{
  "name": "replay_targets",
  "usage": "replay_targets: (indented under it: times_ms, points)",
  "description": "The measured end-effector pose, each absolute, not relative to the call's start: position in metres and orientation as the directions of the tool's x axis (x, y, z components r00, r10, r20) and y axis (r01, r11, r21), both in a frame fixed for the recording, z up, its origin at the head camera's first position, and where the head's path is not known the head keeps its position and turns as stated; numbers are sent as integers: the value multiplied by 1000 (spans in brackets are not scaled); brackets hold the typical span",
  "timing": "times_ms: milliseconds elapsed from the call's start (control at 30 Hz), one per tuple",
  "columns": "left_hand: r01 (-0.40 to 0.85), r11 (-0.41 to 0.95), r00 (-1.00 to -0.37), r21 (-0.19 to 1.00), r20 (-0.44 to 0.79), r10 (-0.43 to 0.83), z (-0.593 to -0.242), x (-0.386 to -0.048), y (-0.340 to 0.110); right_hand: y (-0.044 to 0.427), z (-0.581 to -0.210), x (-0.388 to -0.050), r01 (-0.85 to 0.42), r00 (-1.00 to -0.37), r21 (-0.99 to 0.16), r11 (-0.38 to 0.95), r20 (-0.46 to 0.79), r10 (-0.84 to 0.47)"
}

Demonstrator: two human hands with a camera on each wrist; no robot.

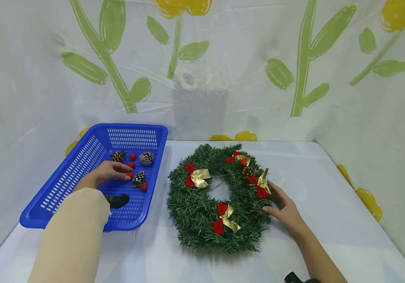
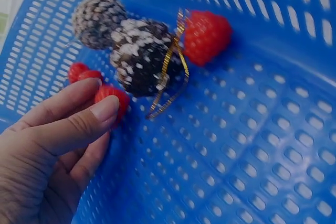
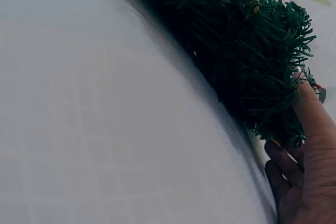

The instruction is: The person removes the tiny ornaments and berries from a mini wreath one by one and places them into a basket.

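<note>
In the blue basket, my left hand (image 1: 107, 171) pinches a red berry (image 2: 116, 102) between thumb and fingers. Close by lie frosted pine cones (image 2: 144, 59) and more red berries (image 2: 207, 36); a gold cord loop (image 2: 169, 80) hangs over the nearest cone. My right hand (image 1: 288, 212) grips the right edge of a green wreath (image 1: 192, 208), its thumb against the needles and its other fingers at the underside in the right wrist view. Red-and-gold bows (image 1: 223, 218), a small pine cone (image 1: 248, 171) and a red berry (image 1: 243, 161) sit on the wreath.
The blue basket (image 1: 154, 184) stands left of the wreath on a white table (image 1: 305, 173). Its perforated walls rise around the left hand. A curtain (image 1: 231, 90) with printed yellow flowers and green leaves hangs behind and at both sides.
</note>
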State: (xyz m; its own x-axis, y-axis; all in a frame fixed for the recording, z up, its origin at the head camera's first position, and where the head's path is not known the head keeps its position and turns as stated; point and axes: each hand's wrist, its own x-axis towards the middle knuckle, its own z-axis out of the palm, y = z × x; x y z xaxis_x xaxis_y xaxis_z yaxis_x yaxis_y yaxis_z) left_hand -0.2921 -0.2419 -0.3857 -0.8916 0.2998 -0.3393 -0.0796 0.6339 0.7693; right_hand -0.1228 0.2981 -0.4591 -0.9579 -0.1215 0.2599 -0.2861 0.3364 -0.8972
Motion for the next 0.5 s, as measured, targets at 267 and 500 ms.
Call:
replay_targets:
  times_ms: [267,500]
  points:
    - [-74,540,-911,838,-278,306,-376,-293,-239,297,-458,-123,-274,-961,-897,347,247,-121]
    - [-73,479,-926,874,-238,293,-359,-299,-236,297,-457,-123,-282,-959,-894,348,256,-120]
